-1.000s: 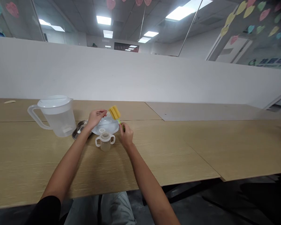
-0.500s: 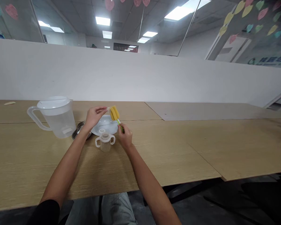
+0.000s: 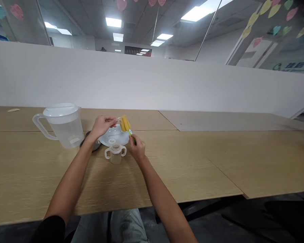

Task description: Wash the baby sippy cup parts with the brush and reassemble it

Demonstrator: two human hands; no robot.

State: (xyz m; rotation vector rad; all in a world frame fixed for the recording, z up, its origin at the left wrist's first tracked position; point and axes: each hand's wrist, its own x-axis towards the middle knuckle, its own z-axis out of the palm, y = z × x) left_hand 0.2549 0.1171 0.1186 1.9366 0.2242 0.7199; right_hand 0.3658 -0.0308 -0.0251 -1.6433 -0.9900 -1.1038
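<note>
My right hand (image 3: 137,146) grips the green handle of a brush with a yellow sponge head (image 3: 125,124). Opposite it, my left hand (image 3: 104,126) pinches a small clear piece (image 3: 119,120) that touches or nearly touches the sponge; its exact shape is too small to tell. Both hands are above a pale, see-through bowl (image 3: 108,137). Just in front of the bowl a clear cup with two white handles (image 3: 116,154) stands upright on the table. A dark metal dish (image 3: 96,145) lies partly hidden behind my left forearm.
A large clear pitcher with a white lid (image 3: 67,126) stands left of the dish. Farther left, a thin pale piece (image 3: 13,110) lies near the back of the wooden table (image 3: 182,162). A white partition (image 3: 152,84) rises along the back edge.
The whole view has shifted slightly. The sponge head has turned a little, and both hands still hold their things over the bowl.
</note>
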